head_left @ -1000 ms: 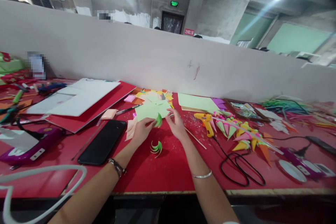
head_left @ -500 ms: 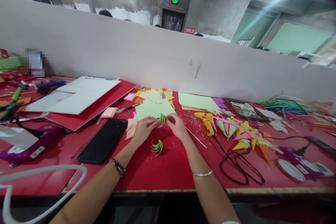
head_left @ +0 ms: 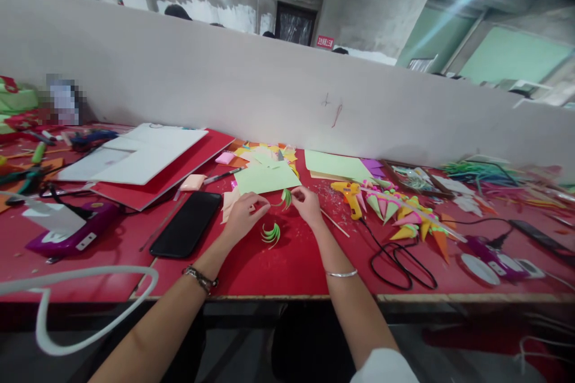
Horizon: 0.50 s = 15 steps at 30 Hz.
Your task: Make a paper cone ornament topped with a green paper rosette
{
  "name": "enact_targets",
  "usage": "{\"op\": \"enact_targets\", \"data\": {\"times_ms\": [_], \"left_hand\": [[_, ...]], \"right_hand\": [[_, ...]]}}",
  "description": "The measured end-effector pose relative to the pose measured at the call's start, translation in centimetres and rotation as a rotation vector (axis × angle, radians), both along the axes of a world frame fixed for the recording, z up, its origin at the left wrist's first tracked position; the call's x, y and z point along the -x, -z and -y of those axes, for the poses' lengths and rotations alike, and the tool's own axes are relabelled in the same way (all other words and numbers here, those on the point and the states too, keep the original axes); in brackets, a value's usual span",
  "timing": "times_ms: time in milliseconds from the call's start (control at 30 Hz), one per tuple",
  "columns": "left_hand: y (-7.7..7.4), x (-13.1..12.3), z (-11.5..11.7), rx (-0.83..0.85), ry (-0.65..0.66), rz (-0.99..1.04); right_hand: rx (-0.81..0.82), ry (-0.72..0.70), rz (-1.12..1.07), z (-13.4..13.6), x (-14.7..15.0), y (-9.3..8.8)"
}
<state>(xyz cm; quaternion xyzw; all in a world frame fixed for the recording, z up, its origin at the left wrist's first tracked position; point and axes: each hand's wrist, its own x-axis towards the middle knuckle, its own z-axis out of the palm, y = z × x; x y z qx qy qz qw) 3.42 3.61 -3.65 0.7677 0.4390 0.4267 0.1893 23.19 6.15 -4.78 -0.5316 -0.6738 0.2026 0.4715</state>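
Note:
A small curled green paper piece [head_left: 286, 197] is pinched between my left hand [head_left: 242, 215] and my right hand [head_left: 308, 206], just above the red table [head_left: 291, 269]. Both hands have their fingers closed on it. A second curled green paper piece [head_left: 271, 233] lies on the table below, between my wrists. A light green paper sheet [head_left: 265, 178] lies just behind my hands.
A black phone [head_left: 188, 231] lies left of my left hand. A yellow glue gun [head_left: 353, 197] with a black cord, a thin stick [head_left: 335, 224] and coloured paper cones [head_left: 413, 224] lie to the right. White boards on a red sheet [head_left: 135, 158] sit far left. A grey partition wall [head_left: 269, 90] runs behind.
The green curl has shifted to the right between my fingers as both hands turn it. The camera has tilted so the table sits higher in view.

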Motion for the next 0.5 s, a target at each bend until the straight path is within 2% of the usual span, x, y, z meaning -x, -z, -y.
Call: {"op": "enact_targets", "data": {"times_ms": [167,367,500], "left_hand": [[-0.3,0.3,1.8,0.004,0.068,-0.043],[-0.4,0.6,2.9,0.062,0.176,-0.098],[-0.3,0.4,3.0,0.108,0.251,-0.137]], "right_hand": [[0.007,-0.001,0.010,0.2,-0.2,0.4],[0.033,0.013,-0.027,-0.1,-1.3,0.7],[0.080,-0.071,-0.021,-0.1,-1.2,1.0]]}}
